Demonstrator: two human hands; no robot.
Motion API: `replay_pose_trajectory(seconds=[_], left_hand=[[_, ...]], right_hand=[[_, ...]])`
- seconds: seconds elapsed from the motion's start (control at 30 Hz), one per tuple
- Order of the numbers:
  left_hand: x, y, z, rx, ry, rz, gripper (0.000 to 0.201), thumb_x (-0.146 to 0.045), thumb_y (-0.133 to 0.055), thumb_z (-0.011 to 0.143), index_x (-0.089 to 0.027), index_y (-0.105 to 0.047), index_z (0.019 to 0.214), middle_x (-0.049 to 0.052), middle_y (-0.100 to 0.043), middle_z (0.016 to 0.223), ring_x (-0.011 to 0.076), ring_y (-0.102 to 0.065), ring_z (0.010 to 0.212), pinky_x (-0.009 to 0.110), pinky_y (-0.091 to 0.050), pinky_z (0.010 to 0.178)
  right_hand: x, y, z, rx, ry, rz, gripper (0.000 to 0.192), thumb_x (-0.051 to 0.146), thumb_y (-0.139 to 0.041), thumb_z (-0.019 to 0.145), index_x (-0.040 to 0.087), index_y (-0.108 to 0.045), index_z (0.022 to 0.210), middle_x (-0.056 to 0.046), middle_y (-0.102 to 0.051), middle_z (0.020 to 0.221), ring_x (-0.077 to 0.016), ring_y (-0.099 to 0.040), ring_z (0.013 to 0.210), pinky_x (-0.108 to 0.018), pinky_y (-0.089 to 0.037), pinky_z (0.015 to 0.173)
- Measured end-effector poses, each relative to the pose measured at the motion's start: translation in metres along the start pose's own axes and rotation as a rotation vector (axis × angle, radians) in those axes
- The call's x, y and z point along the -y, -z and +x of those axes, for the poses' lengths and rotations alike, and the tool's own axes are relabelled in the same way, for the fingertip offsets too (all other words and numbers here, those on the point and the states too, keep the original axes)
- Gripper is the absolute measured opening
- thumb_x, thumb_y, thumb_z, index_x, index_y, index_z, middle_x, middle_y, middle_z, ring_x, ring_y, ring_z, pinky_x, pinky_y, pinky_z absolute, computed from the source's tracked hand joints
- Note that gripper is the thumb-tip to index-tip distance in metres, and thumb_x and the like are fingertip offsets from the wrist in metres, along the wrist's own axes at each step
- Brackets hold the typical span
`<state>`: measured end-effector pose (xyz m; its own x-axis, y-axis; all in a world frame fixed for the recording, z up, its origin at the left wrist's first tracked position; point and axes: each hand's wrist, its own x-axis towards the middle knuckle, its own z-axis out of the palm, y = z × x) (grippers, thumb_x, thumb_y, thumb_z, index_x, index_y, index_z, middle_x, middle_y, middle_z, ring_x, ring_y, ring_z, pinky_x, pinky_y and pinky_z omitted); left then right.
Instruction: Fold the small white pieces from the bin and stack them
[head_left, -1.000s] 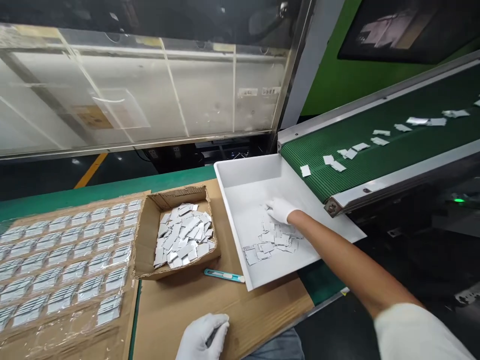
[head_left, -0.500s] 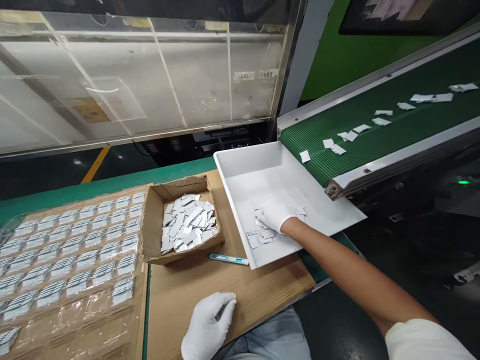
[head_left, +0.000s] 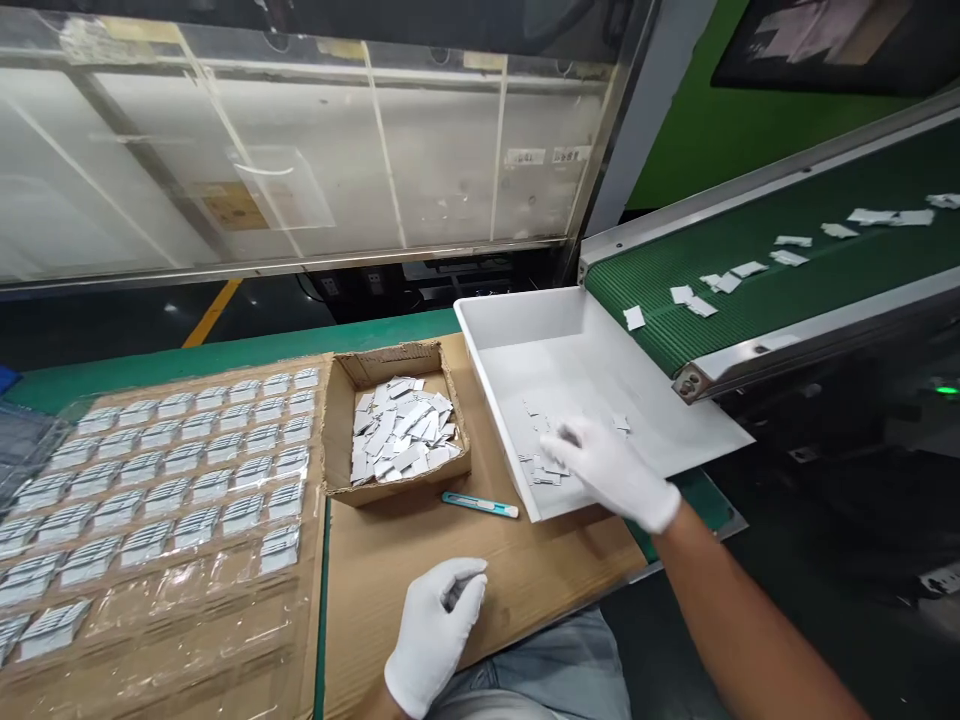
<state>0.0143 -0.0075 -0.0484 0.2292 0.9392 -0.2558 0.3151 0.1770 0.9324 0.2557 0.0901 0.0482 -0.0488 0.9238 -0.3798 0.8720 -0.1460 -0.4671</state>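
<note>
My right hand (head_left: 611,470), in a white glove, hovers with fingers apart over the near end of a white tray (head_left: 495,310), just above a scatter of small white pieces (head_left: 541,470). It is blurred, and nothing shows in its grip. My left hand (head_left: 435,630), also gloved, rests curled on the brown cardboard sheet (head_left: 390,560) at the front edge, with a small grey piece showing between thumb and fingers. A teal cutter (head_left: 480,505) lies between the two hands.
A small cardboard box (head_left: 337,440) holds a heap of white pieces (head_left: 401,430). To its left lies a film-covered sheet (head_left: 187,470) with rows of striped pieces. A green conveyor belt (head_left: 787,300) carrying loose pieces (head_left: 701,305) ends over the tray. A clear guard panel stands behind.
My right hand has drawn back from the middle of the tray to its near end, and its fingers have spread. The left hand has stayed curled on the cardboard.
</note>
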Motion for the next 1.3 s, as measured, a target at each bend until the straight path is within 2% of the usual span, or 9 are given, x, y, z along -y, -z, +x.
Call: replay_pose_trajectory(seconds=[0.13,0.3,0.47,0.63,0.7,0.8,0.9,1.07,1.3], left_hand=[[-0.038,0.007,0.002,-0.043,0.185,-0.41,0.041,-0.053,-0.065,0.077,-0.015,-0.067,0.092,0.0,-0.065,0.056,0.0126,-0.057,0.041,0.024,-0.05,0.043],[-0.053,0.013,0.003,0.011,0.331,-0.567,0.035,-0.049,-0.071,0.074,-0.014,-0.065,0.076,-0.001,-0.063,0.055,0.0111,-0.058,0.043,0.021,-0.049,0.043],[-0.036,0.01,-0.009,-0.007,0.44,-0.674,0.036,-0.048,-0.07,0.077,-0.012,-0.066,0.079,0.001,-0.065,0.062,0.0087,-0.06,0.049,0.016,-0.049,0.044],[-0.031,0.008,-0.012,-0.051,0.481,-0.641,0.032,-0.046,-0.068,0.08,-0.014,-0.066,0.081,0.003,-0.069,0.072,0.0105,-0.065,0.056,0.017,-0.051,0.047],[-0.029,0.011,-0.012,-0.111,0.356,-0.483,0.024,-0.039,-0.068,0.082,-0.015,-0.068,0.081,0.004,-0.07,0.075,0.0127,-0.066,0.061,0.02,-0.055,0.053],[-0.023,0.016,-0.014,-0.216,-0.136,-0.106,0.006,-0.018,-0.068,0.081,-0.02,-0.073,0.085,0.004,-0.071,0.082,0.0151,-0.067,0.075,0.025,-0.057,0.071],[-0.017,0.019,-0.016,-0.23,-0.51,0.152,0.033,-0.003,-0.064,0.08,-0.025,-0.071,0.105,0.005,-0.07,0.091,0.0155,-0.065,0.081,0.027,-0.055,0.075],[-0.021,0.02,-0.019,-0.186,-0.58,0.165,0.04,0.001,-0.063,0.081,-0.023,-0.066,0.113,0.006,-0.067,0.094,0.0152,-0.064,0.084,0.026,-0.055,0.075],[-0.029,0.021,-0.025,-0.183,-0.566,0.245,0.04,0.001,-0.061,0.08,-0.023,-0.067,0.11,0.005,-0.066,0.09,0.0145,-0.063,0.081,0.024,-0.054,0.073]], right_hand=[[0.04,-0.039,-0.057,0.042,0.072,0.63,0.028,0.038,-0.052,0.092,0.02,-0.057,0.072,0.003,-0.06,0.066,-0.0114,-0.055,0.063,-0.022,-0.042,0.061],[0.062,-0.094,-0.076,0.11,-0.134,0.979,0.02,0.038,-0.054,0.086,0.018,-0.059,0.083,0.003,-0.057,0.061,-0.011,-0.052,0.054,-0.022,-0.044,0.052],[0.059,-0.113,-0.079,0.165,-0.269,1.127,0.032,0.043,-0.057,0.081,0.015,-0.061,0.096,0.004,-0.055,0.062,-0.0091,-0.047,0.049,-0.021,-0.041,0.045],[0.055,-0.116,-0.08,0.101,-0.252,1.016,0.029,0.039,-0.056,0.083,0.015,-0.062,0.099,0.002,-0.056,0.064,-0.0112,-0.051,0.055,-0.023,-0.044,0.052],[0.052,-0.119,-0.08,0.028,-0.215,0.945,0.03,0.041,-0.056,0.085,0.016,-0.063,0.101,0.001,-0.058,0.069,-0.0123,-0.054,0.06,-0.025,-0.046,0.057],[0.049,-0.126,-0.082,0.031,-0.162,1.007,0.042,0.047,-0.065,0.081,0.016,-0.061,0.11,-0.003,-0.064,0.082,-0.0151,-0.059,0.071,-0.028,-0.049,0.067],[0.045,-0.132,-0.083,0.104,-0.123,1.145,0.048,0.044,-0.075,0.074,0.019,-0.062,0.113,-0.006,-0.068,0.099,-0.0181,-0.063,0.087,-0.03,-0.05,0.08],[0.036,-0.138,-0.082,0.232,-0.077,1.377,0.041,0.032,-0.085,0.065,0.021,-0.067,0.1,-0.001,-0.069,0.092,-0.0151,-0.061,0.082,-0.028,-0.048,0.076],[0.027,-0.152,-0.074,0.312,-0.109,1.537,0.061,0.026,-0.095,0.04,0.021,-0.07,0.095,0.0,-0.068,0.086,-0.0148,-0.058,0.076,-0.027,-0.045,0.07]])
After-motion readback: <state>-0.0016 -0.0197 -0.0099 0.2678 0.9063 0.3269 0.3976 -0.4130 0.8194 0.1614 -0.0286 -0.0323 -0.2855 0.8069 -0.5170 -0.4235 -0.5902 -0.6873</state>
